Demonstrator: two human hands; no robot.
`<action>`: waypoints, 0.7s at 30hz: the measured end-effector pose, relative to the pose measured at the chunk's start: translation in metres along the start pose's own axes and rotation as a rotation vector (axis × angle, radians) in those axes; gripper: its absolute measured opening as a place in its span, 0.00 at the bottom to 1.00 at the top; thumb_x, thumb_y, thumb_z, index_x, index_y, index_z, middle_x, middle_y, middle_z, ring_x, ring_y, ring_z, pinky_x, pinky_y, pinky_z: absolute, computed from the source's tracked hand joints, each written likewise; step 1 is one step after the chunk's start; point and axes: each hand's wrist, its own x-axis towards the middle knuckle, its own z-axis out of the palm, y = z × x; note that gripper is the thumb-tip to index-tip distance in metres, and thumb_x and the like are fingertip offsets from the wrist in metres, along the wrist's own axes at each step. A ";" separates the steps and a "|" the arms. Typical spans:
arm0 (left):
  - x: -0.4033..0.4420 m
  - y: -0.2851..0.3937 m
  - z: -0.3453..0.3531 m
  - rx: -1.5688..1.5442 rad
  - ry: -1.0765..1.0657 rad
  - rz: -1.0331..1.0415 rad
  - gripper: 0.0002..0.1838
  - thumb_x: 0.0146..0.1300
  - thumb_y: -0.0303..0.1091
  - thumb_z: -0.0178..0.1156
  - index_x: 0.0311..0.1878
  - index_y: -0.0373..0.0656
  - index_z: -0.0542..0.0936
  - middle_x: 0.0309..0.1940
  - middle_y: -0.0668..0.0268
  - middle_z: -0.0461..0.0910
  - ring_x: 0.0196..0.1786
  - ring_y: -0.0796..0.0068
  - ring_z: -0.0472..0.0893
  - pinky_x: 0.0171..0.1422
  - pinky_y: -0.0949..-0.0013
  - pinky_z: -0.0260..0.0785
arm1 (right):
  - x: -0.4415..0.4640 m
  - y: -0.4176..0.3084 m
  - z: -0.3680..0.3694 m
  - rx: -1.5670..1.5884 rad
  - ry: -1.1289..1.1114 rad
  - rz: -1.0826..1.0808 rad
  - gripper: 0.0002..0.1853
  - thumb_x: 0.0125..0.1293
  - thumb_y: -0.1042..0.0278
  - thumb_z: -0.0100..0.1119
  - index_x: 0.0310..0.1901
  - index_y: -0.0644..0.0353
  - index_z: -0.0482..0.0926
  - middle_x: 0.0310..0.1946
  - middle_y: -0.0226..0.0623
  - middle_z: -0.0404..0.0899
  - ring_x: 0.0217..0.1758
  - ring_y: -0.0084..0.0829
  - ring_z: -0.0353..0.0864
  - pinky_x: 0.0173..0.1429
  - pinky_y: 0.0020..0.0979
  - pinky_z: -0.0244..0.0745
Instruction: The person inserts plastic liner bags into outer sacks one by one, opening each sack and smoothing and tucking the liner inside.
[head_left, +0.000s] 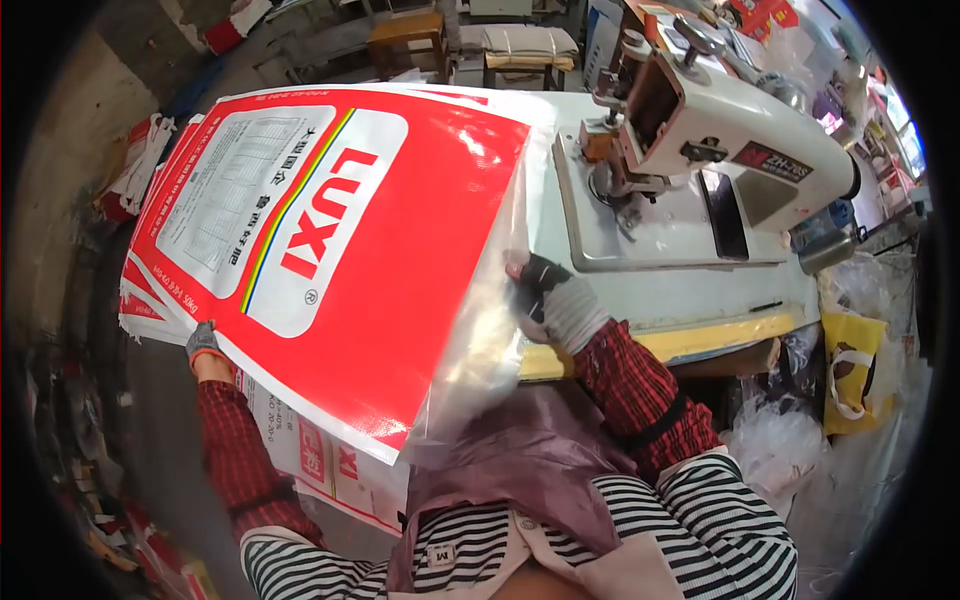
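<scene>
Table (787, 290): while its far left part lies under printed sheeting, the right part carries the machine; its near edge has a yellow strip (690, 341), just below the right hand.
Red-and-white bag (430, 220): spread over the table's left side, tilted, its near corner reaching past the edge towards the body; other bags (140, 302) lie beneath its far left side, and a lower printed bag (322, 458) shows below its near edge.
Sewing machine (750, 125): upright, right of the bag; its base plate (590, 245) faces the liner, with a narrow strip of tabletop between.
Clear liner (485, 335): sticks out along the bag's right edge, loose and creased.
Right hand (560, 305): gloved, fingers drawn in on the liner beside the bag's edge; near the base plate's corner.
Left hand (204, 345): gloved, pinching the bag's near left edge.
Dark rod (766, 306): flat on the table, right of the right hand, well apart from the bag.
Handling: the step in hand looks like holding the bag spread with its liner drawn out; any shift seems to call for both hands moving together; room looks wider towards the body, tighter towards the base plate, where loose film could snag.
</scene>
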 end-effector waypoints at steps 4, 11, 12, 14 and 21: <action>0.013 -0.005 -0.016 0.383 0.046 0.436 0.13 0.54 0.34 0.61 0.41 0.39 0.74 0.34 0.59 0.77 0.34 0.64 0.77 0.38 0.62 0.73 | -0.031 0.011 -0.004 -0.143 -0.104 -0.265 0.11 0.58 0.72 0.61 0.43 0.59 0.78 0.25 0.28 0.75 0.25 0.20 0.72 0.28 0.20 0.65; -0.244 -0.003 0.130 0.578 -0.601 0.857 0.11 0.62 0.38 0.57 0.42 0.41 0.76 0.35 0.68 0.73 0.32 0.80 0.73 0.34 0.75 0.70 | -0.017 0.031 -0.016 -0.290 -0.356 -0.469 0.13 0.59 0.78 0.56 0.47 0.65 0.77 0.35 0.30 0.78 0.32 0.18 0.74 0.34 0.17 0.67; -0.276 -0.023 0.154 0.397 -0.873 0.537 0.17 0.57 0.45 0.62 0.42 0.41 0.76 0.35 0.67 0.75 0.34 0.77 0.75 0.37 0.71 0.71 | -0.016 0.031 -0.013 -0.287 -0.359 -0.472 0.13 0.59 0.78 0.56 0.47 0.65 0.77 0.35 0.30 0.78 0.32 0.18 0.74 0.34 0.17 0.67; -0.333 -0.050 0.189 0.771 -0.926 1.361 0.18 0.48 0.41 0.67 0.38 0.40 0.76 0.36 0.58 0.77 0.40 0.67 0.75 0.36 0.65 0.70 | -0.010 0.027 -0.010 -0.806 -0.252 -1.156 0.14 0.58 0.80 0.53 0.47 0.64 0.78 0.36 0.32 0.79 0.33 0.21 0.75 0.36 0.21 0.69; -0.318 -0.028 0.230 0.171 -1.062 0.478 0.08 0.58 0.34 0.58 0.33 0.39 0.75 0.27 0.62 0.77 0.29 0.75 0.76 0.35 0.72 0.70 | -0.004 0.030 -0.033 -0.757 -0.092 -1.212 0.04 0.57 0.75 0.60 0.35 0.60 0.78 0.28 0.32 0.78 0.32 0.22 0.74 0.38 0.26 0.72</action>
